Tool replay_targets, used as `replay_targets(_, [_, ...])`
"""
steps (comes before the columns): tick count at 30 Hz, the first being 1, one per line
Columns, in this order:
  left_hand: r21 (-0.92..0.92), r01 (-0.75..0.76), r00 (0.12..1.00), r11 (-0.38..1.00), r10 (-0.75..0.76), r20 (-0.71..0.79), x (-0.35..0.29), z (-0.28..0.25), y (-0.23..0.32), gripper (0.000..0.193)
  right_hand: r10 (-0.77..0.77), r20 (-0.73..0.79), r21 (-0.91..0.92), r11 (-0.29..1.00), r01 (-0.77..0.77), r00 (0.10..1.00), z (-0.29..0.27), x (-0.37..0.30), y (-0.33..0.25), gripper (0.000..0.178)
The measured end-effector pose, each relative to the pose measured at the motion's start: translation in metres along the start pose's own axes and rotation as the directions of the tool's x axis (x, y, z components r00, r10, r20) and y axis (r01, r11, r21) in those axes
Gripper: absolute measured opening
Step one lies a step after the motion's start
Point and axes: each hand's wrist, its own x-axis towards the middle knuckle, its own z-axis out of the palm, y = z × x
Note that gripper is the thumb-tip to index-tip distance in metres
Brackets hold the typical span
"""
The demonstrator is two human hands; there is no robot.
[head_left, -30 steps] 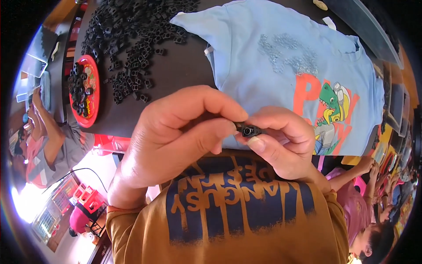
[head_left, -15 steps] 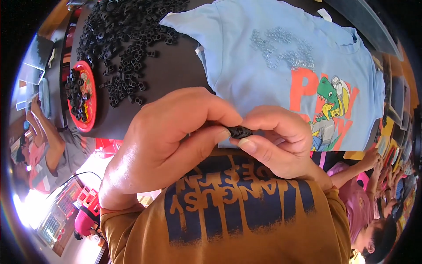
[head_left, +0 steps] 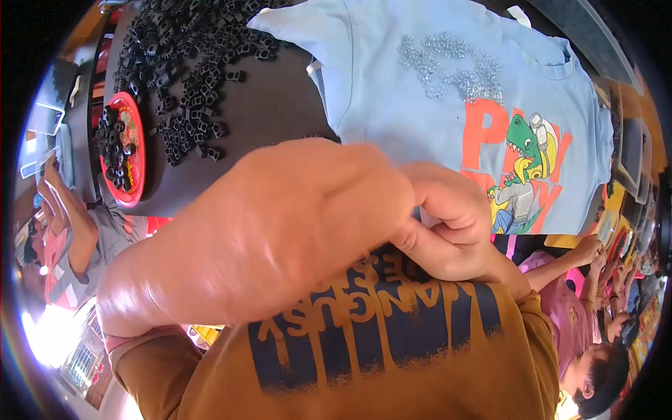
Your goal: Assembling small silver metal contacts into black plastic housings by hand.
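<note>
In front of my chest, my left hand (head_left: 301,217) is turned with its back upward, blurred, and covers the spot where both hands meet. Its fingers curl out of sight under it. My right hand (head_left: 455,224) is closed beside it, thumb and curled fingers pressed toward the left hand. Whatever lies between the fingertips is hidden. Beyond my hands a light blue T-shirt (head_left: 392,98) with a dinosaur print lies on the table. A loose patch of small clear pieces (head_left: 483,80) rests on it. Small black plastic parts (head_left: 189,56) are heaped at the upper left.
A red oval plate (head_left: 139,140) with more black parts sits at the dark table's (head_left: 280,94) left edge. Clear plastic bins (head_left: 595,42) stand at the upper right. One person (head_left: 77,224) is at the left; others, including one in pink (head_left: 560,308), are at the right.
My left hand has rolled over, its back now hiding the small black part that showed between both hands' fingertips. My left forearm has swung outward. The right hand stays nearly in place.
</note>
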Motion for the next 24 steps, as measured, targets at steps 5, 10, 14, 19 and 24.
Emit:
replay_targets(5, [0.175, 0.017, 0.998, 0.984, -0.005, -0.069, -0.004, 0.006, 0.001, 0.023, 0.024, -0.049, 0.013, 1.000, -0.023, 0.999, 0.004, -0.003, 0.000, 0.013])
replay_targets(10, [0.136, 0.210, 0.940, 0.968, -0.161, -0.302, -0.003, 0.018, 0.004, 0.022, 0.277, -0.129, 0.480, 0.857, -0.185, 0.952, 0.009, -0.006, -0.005, 0.012])
replay_targets(14, [0.169, 0.069, 0.886, 0.983, 0.018, -0.464, -0.005, 0.031, -0.004, 0.034, 0.351, -0.167, 0.618, 0.766, -0.180, 0.921, 0.012, -0.003, -0.007, 0.014])
replay_targets(19, [0.538, -0.057, 0.731, 0.841, 0.403, -0.551, -0.002, 0.054, -0.026, 0.038, 0.246, -0.121, 0.582, 0.803, -0.132, 0.962, 0.007, -0.003, -0.006, 0.015])
replay_targets(24, [0.605, -0.070, 0.767, 0.793, 0.431, -0.476, -0.008, 0.057, -0.027, 0.035, 0.214, -0.149, 0.432, 0.892, -0.131, 0.965, 0.009, -0.002, -0.006, 0.015])
